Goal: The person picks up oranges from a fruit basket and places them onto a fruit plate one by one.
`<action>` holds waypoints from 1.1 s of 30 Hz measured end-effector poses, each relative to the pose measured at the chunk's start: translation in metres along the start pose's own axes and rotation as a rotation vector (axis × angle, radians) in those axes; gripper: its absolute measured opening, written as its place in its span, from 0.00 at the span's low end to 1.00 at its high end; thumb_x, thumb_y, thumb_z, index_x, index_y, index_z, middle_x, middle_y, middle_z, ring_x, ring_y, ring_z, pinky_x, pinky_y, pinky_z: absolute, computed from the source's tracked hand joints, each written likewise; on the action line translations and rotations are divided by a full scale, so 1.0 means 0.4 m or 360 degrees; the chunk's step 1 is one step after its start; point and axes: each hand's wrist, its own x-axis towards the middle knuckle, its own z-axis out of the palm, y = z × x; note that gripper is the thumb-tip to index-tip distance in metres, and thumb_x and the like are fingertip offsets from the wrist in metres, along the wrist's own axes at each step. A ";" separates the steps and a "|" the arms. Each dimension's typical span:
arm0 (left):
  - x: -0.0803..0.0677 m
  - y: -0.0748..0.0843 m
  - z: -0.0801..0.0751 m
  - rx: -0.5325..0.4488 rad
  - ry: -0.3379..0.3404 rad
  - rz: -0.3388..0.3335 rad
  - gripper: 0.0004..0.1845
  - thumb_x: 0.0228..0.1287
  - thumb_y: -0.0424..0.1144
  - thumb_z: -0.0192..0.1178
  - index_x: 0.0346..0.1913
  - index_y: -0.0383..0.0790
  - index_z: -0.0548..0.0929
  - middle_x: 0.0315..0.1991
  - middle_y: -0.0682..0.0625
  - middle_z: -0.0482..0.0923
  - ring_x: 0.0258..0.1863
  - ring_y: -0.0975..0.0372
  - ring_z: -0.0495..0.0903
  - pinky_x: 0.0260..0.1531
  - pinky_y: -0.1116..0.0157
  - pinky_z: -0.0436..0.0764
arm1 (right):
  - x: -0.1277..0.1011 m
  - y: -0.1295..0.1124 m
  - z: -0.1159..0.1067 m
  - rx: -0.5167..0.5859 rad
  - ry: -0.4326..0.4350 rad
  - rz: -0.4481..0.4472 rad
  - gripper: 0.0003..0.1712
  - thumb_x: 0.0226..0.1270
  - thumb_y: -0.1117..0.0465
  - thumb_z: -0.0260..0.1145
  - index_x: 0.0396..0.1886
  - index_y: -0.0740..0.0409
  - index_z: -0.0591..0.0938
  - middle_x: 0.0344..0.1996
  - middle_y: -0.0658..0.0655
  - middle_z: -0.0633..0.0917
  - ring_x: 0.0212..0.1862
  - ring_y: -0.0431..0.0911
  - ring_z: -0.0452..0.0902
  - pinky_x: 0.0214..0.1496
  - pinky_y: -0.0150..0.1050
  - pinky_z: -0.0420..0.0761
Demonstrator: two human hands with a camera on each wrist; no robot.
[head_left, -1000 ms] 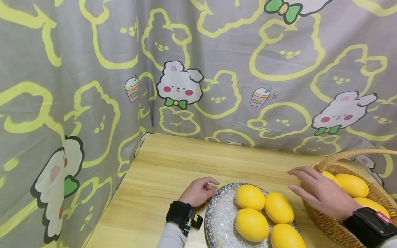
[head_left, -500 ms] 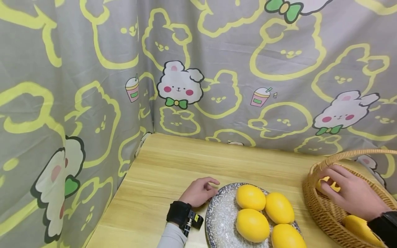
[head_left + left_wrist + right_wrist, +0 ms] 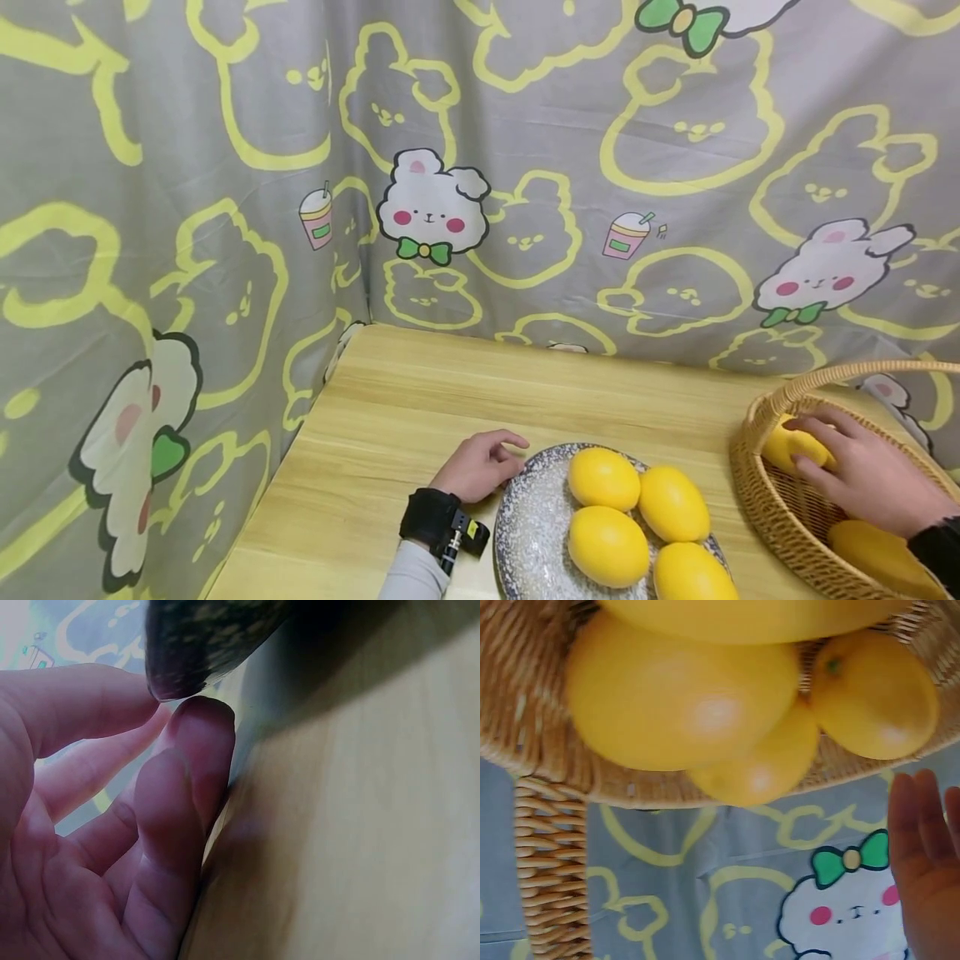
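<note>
Wicker basket point(image 3: 776, 517) of lemons point(image 3: 795, 446), four lemons on speckled plate point(image 3: 528, 529)

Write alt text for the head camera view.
A person's right hand reaches into a wicker basket and touches a yellow lemon, while the left hand rests on the wooden table beside a speckled plate holding four lemons.

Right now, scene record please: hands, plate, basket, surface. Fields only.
left hand: rests on table, fingers touching plate rim
right hand: inside basket, fingers over a lemon
plate: speckled, holds four lemons
basket: wicker with handle, more lemons inside
table: light wood
backdrop: grey cartoon-rabbit cloth
</note>
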 end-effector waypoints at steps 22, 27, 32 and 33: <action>0.009 0.007 0.000 -0.0026 -0.0012 -0.0013 0.15 0.72 0.42 0.64 0.59 0.49 0.85 0.37 0.55 0.86 0.29 0.66 0.81 0.31 0.68 0.78 | -0.001 0.144 0.060 -0.0199 -0.0114 0.0337 0.42 0.50 0.51 0.83 0.58 0.69 0.73 0.52 0.84 0.71 0.48 0.84 0.67 0.50 0.79 0.67; 0.012 0.008 -0.002 -0.0003 -0.0012 -0.0011 0.15 0.72 0.42 0.64 0.59 0.49 0.85 0.36 0.55 0.86 0.29 0.65 0.80 0.31 0.67 0.78 | -0.006 0.168 0.086 -0.0137 0.0009 0.0349 0.53 0.33 0.48 0.88 0.55 0.72 0.73 0.51 0.85 0.68 0.51 0.83 0.62 0.57 0.77 0.61; 0.015 0.008 -0.002 -0.0007 -0.0018 -0.0016 0.15 0.72 0.42 0.64 0.58 0.49 0.85 0.37 0.55 0.87 0.29 0.65 0.81 0.31 0.67 0.78 | -0.017 0.196 0.111 -0.0092 0.0076 0.0367 0.56 0.25 0.49 0.90 0.54 0.71 0.72 0.53 0.86 0.66 0.53 0.85 0.60 0.57 0.78 0.59; 0.015 0.008 -0.001 -0.0008 -0.0015 -0.0018 0.15 0.72 0.42 0.65 0.58 0.49 0.85 0.37 0.54 0.87 0.29 0.65 0.81 0.31 0.67 0.78 | -0.018 0.200 0.114 -0.0086 0.0072 0.0372 0.56 0.27 0.49 0.90 0.55 0.71 0.72 0.53 0.86 0.66 0.53 0.85 0.60 0.57 0.79 0.59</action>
